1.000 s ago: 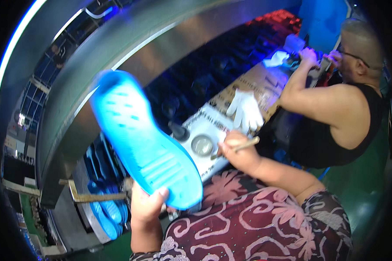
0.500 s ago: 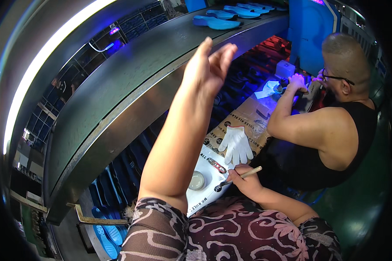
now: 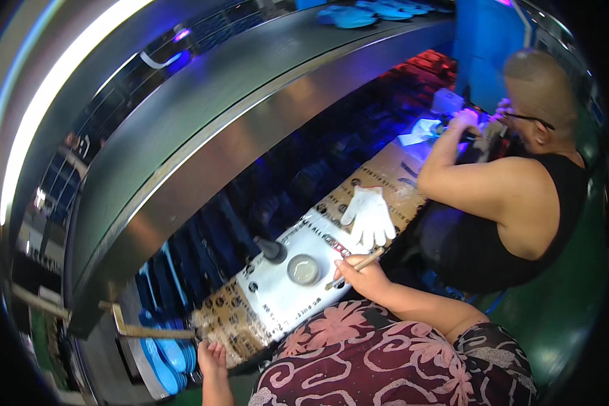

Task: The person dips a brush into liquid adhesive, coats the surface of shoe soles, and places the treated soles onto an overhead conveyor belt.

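Green belt (image 3: 183,108) and metal frame (image 3: 250,135) curve across the space ahead of you, with far soles (image 3: 348,17), blue, lying toward the belt's distant end and a bright lamp (image 3: 44,95) along the upper left. Below the frame, dark shapes are too dim for you to tell apart. Your bench (image 3: 230,311) is covered with printed cardboard, and a white sheet (image 3: 271,298) lies over its middle. On that sheet stand a cup (image 3: 291,271) and, just beyond it to the left, a dark bottle (image 3: 272,250).

Your right hand (image 3: 362,276) has its grip closed around the brush (image 3: 372,258), handle slanting up to the right, tip near the cup but apart from it. Your left hand (image 3: 213,358) is low by the bench's left end, its grip released, fingers loosely bent. Blue soles (image 3: 174,352) lie just to its left, with a pale bar (image 3: 155,332) crossing in front of them.

Beyond your right hand lies a white glove (image 3: 370,218). Farther right, a co-worker (image 3: 514,210) in a black top has both hands near a purple-lit box (image 3: 446,101).
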### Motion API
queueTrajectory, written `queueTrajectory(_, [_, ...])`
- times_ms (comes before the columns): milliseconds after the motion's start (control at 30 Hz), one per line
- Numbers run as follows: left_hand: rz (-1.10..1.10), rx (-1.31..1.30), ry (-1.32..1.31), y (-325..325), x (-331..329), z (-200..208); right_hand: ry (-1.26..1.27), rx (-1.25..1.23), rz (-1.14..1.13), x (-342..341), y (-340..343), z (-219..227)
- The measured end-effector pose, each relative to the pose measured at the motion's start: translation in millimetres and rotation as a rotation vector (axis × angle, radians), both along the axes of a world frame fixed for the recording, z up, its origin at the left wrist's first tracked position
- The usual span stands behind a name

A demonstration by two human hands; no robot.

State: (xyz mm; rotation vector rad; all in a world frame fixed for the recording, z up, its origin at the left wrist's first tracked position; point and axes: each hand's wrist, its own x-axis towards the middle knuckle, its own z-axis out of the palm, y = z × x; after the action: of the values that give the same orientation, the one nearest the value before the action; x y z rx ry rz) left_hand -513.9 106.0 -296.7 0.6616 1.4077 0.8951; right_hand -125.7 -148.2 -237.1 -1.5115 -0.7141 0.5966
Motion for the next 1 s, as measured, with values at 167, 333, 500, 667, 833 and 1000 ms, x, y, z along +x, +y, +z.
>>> queueTrajectory(167, [0.348, -0.120, -0.084, 5.3, -137.5, -50.7, -0.049, -0.117, 0.082, -11.0, 29.3, -7.8])
queueTrajectory(333, [0.462, -0.026, -0.370, 27.1, -134.4, -54.3, -0.062, -0.064, 0.101, -17.0, 52.1, -7.9])
queueTrajectory(500, [0.421, -0.047, -0.442, 53.7, -131.9, -48.4, -0.083, -0.073, 0.159, -28.9, 71.4, -4.8])
queueTrajectory(667, [0.443, -0.150, -0.302, 75.2, -145.9, -50.9, -0.142, -0.099, 0.146, -40.6, 72.1, -4.5])
queueTrajectory(833, [0.181, -0.011, -0.316, 28.1, -170.3, -39.5, -0.151, -0.121, 0.099, -43.3, 66.1, -0.8])
queueTrajectory(1000, [0.037, -0.065, -0.327, -72.1, -221.1, -46.0, -0.125, -0.126, 0.092, -37.7, 60.3, -9.8])
